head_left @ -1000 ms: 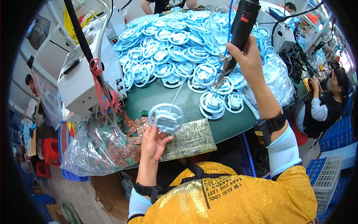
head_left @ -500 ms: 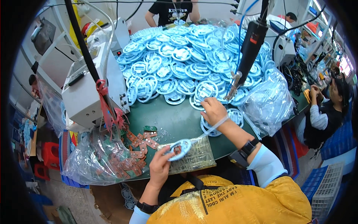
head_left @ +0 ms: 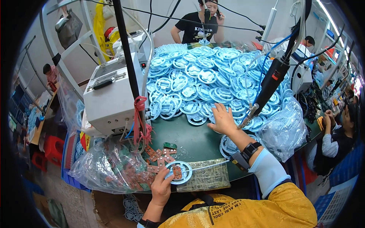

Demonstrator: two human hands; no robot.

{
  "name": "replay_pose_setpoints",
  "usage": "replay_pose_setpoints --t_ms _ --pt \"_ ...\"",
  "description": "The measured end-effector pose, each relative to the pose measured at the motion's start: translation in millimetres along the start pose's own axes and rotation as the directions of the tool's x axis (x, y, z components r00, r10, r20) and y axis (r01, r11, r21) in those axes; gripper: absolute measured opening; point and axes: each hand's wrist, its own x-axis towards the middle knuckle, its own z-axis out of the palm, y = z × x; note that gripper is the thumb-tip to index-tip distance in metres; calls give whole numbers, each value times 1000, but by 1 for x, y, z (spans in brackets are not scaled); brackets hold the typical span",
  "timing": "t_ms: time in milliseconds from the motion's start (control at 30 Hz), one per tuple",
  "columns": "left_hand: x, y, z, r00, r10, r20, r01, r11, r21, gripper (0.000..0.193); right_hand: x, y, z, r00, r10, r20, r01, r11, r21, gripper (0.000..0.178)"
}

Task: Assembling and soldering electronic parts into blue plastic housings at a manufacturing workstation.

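Note:
My left hand grips a light-blue round plastic frame by its rim, thumb on top. A small brown circuit board sits inside the ring, and a thin pale stick runs from the ring to the right. Below it lies a yellowish taped block. My right hand is open with its fingers spread, at the front edge of a big pile of similar blue frames. Whether its fingertips touch the pile I cannot tell. Just right of that hand hangs a black electric screwdriver.
Loose brown circuit boards lie beside a clear bag of more boards. A white machine box stands left, a crumpled clear plastic bag right. Across the green table is another person; a co-worker sits at right.
My view has tilted up and shifted. My right hand's fingers have gone from curled to spread at the pile. The frame in my left hand has turned to lie flatter, showing its board.

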Motion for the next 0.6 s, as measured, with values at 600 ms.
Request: replay_pose_setpoints --t_ms 600 --pt "22 25 20 968 116 224 -82 985 -155 45 35 -55 29 925 -319 -206 298 946 -126 54"
